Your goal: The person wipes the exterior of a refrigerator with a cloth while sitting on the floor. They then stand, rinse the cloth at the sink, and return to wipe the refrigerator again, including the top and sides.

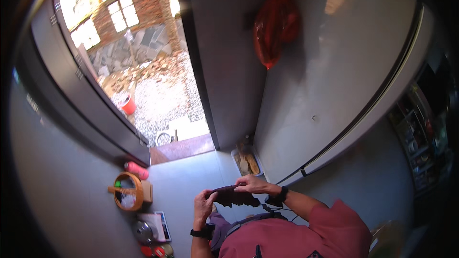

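A dark maroon piece of cloth [235, 196] with a ruffled lower edge is stretched between my two hands in front of my waist. My left hand [203, 202] pinches its left end, thumb on the near side. Further along the upper edge, my right hand [252, 185] grips the cloth between thumb and fingers, and the right end droops below that hand. Each wrist wears a black band. Whether the cloth is a garment or something else, I cannot tell.
An open doorway [183, 147] leads to a gravel yard with a red bucket [129, 104]. Along the left wall stand a pink cylinder [137, 170], a wooden basket [137, 200] and a metal pot [143, 231]. A plastic bin [236, 157] sits beside the refrigerator [322, 89]; a red bag [268, 36] hangs above.
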The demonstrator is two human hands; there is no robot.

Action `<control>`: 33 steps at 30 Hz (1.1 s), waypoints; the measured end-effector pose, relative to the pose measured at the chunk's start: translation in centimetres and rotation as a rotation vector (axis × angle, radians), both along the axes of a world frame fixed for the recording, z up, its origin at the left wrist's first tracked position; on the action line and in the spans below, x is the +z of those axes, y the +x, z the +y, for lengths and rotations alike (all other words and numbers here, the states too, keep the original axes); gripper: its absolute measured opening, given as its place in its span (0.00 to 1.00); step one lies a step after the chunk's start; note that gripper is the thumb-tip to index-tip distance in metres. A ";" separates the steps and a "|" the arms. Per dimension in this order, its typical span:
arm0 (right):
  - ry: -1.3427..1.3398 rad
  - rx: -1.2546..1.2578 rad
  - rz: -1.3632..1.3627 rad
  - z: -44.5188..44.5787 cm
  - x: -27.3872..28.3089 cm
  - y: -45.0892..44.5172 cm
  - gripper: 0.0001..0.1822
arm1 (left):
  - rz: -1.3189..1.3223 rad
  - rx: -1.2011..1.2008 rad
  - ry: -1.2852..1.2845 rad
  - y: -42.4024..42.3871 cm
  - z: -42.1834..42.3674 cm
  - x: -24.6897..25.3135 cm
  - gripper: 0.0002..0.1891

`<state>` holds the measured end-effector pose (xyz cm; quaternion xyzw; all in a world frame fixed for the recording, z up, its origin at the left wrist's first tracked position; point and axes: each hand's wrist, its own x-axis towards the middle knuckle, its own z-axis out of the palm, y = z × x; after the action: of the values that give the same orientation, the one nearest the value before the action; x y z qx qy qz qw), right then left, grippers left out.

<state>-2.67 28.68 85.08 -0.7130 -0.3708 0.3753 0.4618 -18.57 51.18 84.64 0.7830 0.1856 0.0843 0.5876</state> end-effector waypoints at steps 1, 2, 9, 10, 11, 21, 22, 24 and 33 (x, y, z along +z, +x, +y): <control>0.025 -0.067 0.055 -0.6 0.1 0.4 0.15 | -0.015 -0.047 -0.092 1.5 0.3 0.2 0.10; 0.025 -0.099 0.162 -1.0 0.5 0.5 0.14 | 0.005 -0.088 -0.170 2.6 0.9 0.6 0.10; 0.939 -0.524 1.069 1.8 4.1 3.0 0.26 | -0.059 -0.652 -0.500 13.9 5.6 11.7 0.11; 0.887 -0.596 0.897 3.0 4.2 2.4 0.24 | -0.079 -0.720 -0.377 15.7 5.1 13.0 0.13; 0.891 -0.660 0.890 4.3 4.4 1.9 0.23 | -0.121 -0.824 -0.265 17.6 4.8 14.4 0.13; 1.175 -0.800 1.050 8.6 8.7 5.5 0.16 | -0.301 -0.901 0.489 32.2 2.5 15.4 0.14; 1.130 -0.801 0.814 7.6 10.9 6.7 0.17 | -0.351 -0.889 0.486 33.6 1.8 16.0 0.14; 1.038 -0.807 0.398 7.3 15.2 8.9 0.20 | -0.625 -0.782 0.238 38.7 2.4 19.8 0.10; 0.861 -1.510 -0.531 -3.4 19.3 10.6 0.25 | -0.955 -0.625 0.312 59.8 -4.4 45.0 0.21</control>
<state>7.93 25.33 104.41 -0.5953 -0.0075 -0.3745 0.7108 41.24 46.79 129.62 0.7533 -0.3532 0.2766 0.4810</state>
